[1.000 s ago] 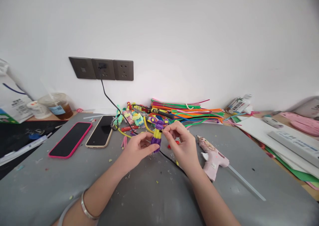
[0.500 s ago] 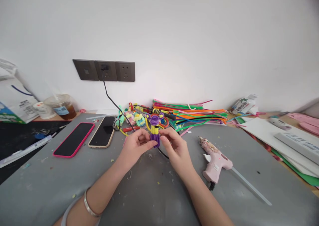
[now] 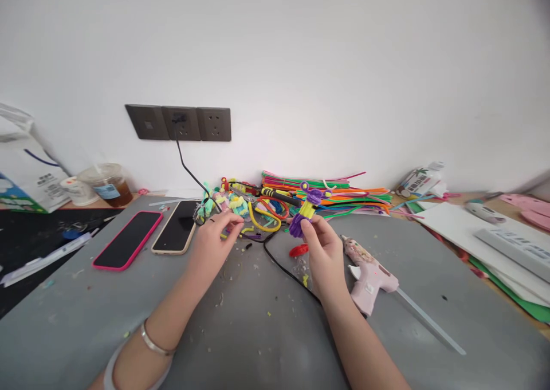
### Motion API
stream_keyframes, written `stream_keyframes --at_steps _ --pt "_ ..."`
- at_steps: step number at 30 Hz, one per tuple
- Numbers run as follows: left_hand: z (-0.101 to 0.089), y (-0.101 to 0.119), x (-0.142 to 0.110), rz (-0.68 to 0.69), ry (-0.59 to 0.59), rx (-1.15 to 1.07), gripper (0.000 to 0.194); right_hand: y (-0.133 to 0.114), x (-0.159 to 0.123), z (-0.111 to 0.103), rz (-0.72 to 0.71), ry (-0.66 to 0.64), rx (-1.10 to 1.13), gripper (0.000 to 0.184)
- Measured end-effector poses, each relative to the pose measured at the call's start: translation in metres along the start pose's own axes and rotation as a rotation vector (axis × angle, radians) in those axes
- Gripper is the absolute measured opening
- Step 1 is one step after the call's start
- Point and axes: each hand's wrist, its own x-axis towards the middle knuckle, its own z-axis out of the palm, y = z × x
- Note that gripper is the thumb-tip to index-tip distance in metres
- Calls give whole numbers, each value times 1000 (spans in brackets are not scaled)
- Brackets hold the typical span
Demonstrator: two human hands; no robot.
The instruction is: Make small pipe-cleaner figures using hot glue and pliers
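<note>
My right hand (image 3: 323, 252) pinches a small pipe-cleaner figure (image 3: 306, 209) between thumb and fingers. It has a purple head with two round ears, a yellow middle and a purple lower part, and is held upright with a slight tilt. My left hand (image 3: 219, 238) is off to the left, its thumb and fingertips pressed together. Whatever may be in that pinch is too small or hidden to make out. Just beyond it lies a pile of coloured pipe-cleaner pieces (image 3: 241, 205). A red round object (image 3: 298, 250) rests on the mat by my right hand.
A pink glue gun (image 3: 368, 278) with a glue stick lies at the right, its black cord (image 3: 292, 275) crossing the mat. Two phones (image 3: 129, 241) lie left. Bundled pipe cleaners (image 3: 344, 192) lie along the wall. A drink cup (image 3: 109, 186) stands back left; papers (image 3: 494, 247) lie right.
My hands have moved apart. The right one has carried the figure right and slightly up; the left has let go of it and shifted left, its fingers now pinched.
</note>
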Motion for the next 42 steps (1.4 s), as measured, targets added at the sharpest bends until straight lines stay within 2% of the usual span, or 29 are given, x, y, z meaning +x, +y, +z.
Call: stream_keyframes --at_steps 2,6,10,17,21,26,32,42 --pt "5 -2 1 31 -72 42 15 0 0 1 -11 -3 -32 27" --pt "17 -1 7 172 -87 181 17 0 -2 5 -41 -37 -74 27" --pt "24 0 16 275 -177 311 22 3 -2 6 -37 -55 -71 28" --pt "27 2 34 64 -380 496 14 2 -4 6 9 -76 -94 32" --pt "29 7 39 32 -464 524 8 0 -5 7 9 -101 -98 34" --pt "30 11 43 4 -526 546 14 0 -5 8 15 -103 -98 31" --pt "29 6 42 12 -544 549 16 -5 -6 9 30 -109 -90 32" --pt "31 5 38 153 -568 492 15 -7 -10 10 -3 -194 -51 28"
